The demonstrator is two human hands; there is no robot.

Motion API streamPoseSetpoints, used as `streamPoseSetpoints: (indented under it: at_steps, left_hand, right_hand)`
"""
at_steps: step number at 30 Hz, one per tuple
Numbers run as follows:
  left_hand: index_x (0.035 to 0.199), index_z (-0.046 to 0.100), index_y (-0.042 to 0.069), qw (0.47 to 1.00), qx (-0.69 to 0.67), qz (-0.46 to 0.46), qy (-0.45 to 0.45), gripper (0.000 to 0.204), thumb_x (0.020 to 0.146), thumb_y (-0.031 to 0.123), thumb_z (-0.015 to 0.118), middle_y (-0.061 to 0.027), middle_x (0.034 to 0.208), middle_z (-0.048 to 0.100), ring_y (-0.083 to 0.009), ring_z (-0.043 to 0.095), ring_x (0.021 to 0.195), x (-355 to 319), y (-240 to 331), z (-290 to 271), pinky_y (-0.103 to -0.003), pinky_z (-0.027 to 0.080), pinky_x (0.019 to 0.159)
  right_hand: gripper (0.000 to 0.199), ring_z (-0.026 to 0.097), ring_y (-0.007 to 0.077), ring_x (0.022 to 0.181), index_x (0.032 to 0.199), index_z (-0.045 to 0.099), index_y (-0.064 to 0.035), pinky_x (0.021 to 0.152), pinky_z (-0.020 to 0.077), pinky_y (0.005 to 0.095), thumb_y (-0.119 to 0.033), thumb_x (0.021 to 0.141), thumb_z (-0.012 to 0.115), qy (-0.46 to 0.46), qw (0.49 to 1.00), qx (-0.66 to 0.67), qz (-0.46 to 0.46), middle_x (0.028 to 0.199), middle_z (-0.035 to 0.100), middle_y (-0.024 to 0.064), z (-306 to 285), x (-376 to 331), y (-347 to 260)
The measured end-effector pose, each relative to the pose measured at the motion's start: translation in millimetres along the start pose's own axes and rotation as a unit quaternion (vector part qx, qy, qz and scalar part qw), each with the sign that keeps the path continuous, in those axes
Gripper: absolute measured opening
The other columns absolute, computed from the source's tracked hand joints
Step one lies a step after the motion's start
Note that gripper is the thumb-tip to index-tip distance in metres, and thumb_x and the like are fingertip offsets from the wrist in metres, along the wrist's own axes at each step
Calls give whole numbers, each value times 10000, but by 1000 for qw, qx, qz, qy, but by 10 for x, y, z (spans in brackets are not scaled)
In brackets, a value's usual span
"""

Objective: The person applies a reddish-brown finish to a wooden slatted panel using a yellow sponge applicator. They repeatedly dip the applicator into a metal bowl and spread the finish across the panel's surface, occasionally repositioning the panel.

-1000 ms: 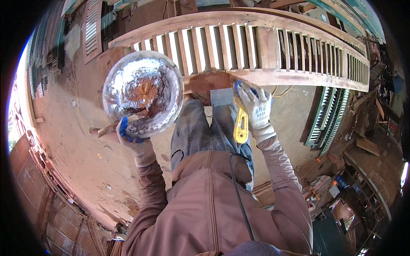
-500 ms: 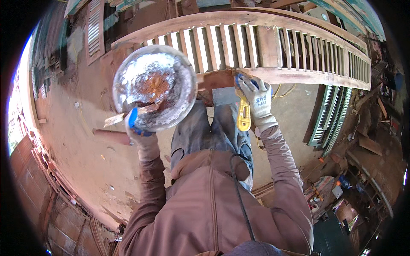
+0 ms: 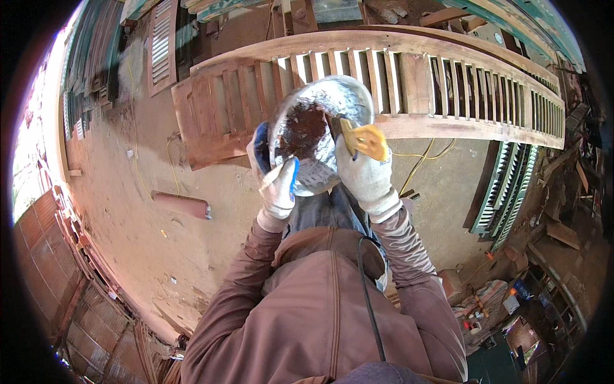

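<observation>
My left hand, in a white glove with blue on it, grips the near-left rim of a shiny round metal bowl. The bowl tilts in front of my lap, and dark reddish-brown paste coats its inside. Wrapped round a yellow-handled putty knife is my gloved right hand, at the bowl's right side. The knife's dark blade reaches in over the rim; its tip is hard to make out against the paste. Just beyond the bowl lies a long wooden louvered shutter, its left end stained reddish brown.
A reddish cylinder lies on the floor to the left. Yellow cord runs over the floor at right, near green louvered shutters. More shutters and boards stand at the far left, and assorted clutter sits at the lower right.
The bowl has moved right, toward my body's middle, and tilted. My right hand has brought the putty knife from the shutter's near edge to the bowl. The stick by my left hand no longer shows.
</observation>
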State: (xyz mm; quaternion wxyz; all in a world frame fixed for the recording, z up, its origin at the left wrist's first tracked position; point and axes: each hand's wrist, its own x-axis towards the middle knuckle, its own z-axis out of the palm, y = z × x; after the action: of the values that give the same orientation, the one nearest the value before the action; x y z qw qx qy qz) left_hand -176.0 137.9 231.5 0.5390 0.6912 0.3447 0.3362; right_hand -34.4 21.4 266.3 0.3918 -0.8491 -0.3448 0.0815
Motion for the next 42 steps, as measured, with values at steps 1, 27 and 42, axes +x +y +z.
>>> streamPoseSetpoints:
  at_steps: [1,27,42]
  left_hand:
    - [1431,418,-25,1000,-7,-4,-17,729,835,227,753,-156,1421,435,-297,438,1334,-22,34,32,-397,342,1124]
    - [1329,527,-35,991,-128,-39,8,481,975,290,539,-168,1259,618,-289,612,1152,-235,-854,-506,-437,491,1022]
    - [1205,568,-18,976,203,41,60,372,959,255,626,-107,1125,634,-207,623,1009,30,-505,-539,-379,519,907]
  right_hand:
    - [201,677,282,722,971,695,-18,650,526,380,-162,839,745,-17,1000,-4,19,827,700,129,49,-14,20]
    - [233,672,220,785,1114,706,-2,729,536,308,-83,896,696,62,997,42,2,946,736,122,-826,-341,1203]
    - [357,592,209,1071,1070,735,-239,831,497,382,-255,714,735,-54,953,-253,-159,1211,678,-62,-448,-300,2055]
